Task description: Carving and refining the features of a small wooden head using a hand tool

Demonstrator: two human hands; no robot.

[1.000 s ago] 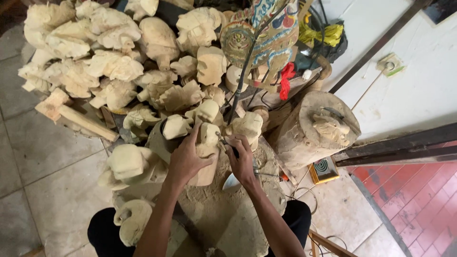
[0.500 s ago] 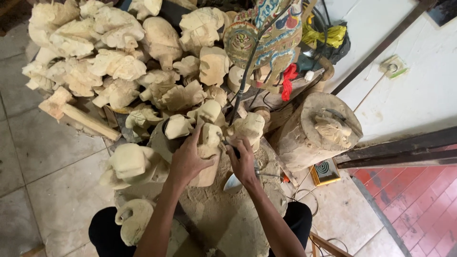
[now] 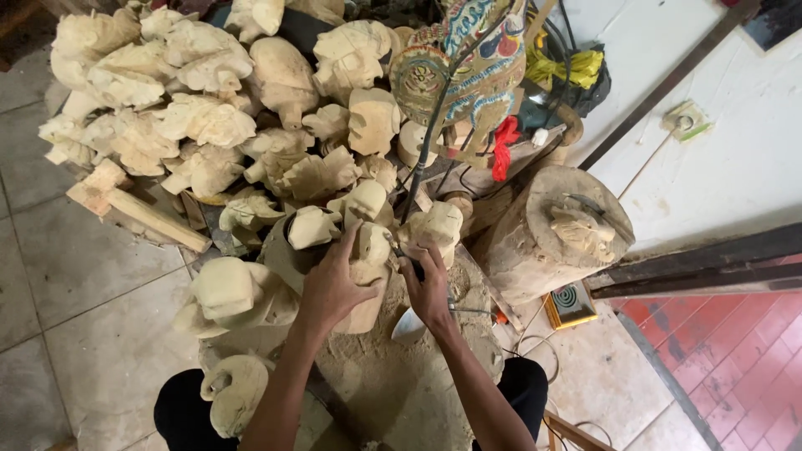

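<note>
My left hand (image 3: 330,282) grips a pale, unpainted wooden carving (image 3: 368,269), holding it upright on a sawdust-covered wooden block (image 3: 393,367) between my knees. My right hand (image 3: 428,286) is closed around a thin dark carving tool (image 3: 407,257) whose tip touches the right side of the carving. Much of the carving's body is hidden behind my left hand's fingers.
A large heap of rough pale wooden carvings (image 3: 200,125) fills the floor ahead and to the left. A painted puppet figure (image 3: 468,67) stands on a dark rod behind. A stump (image 3: 551,234) with a small carving on it sits to the right, near a small yellow box (image 3: 570,305).
Both hands stay on the carving with only slight shifts; the right hand with the tool has nudged a little against the piece.
</note>
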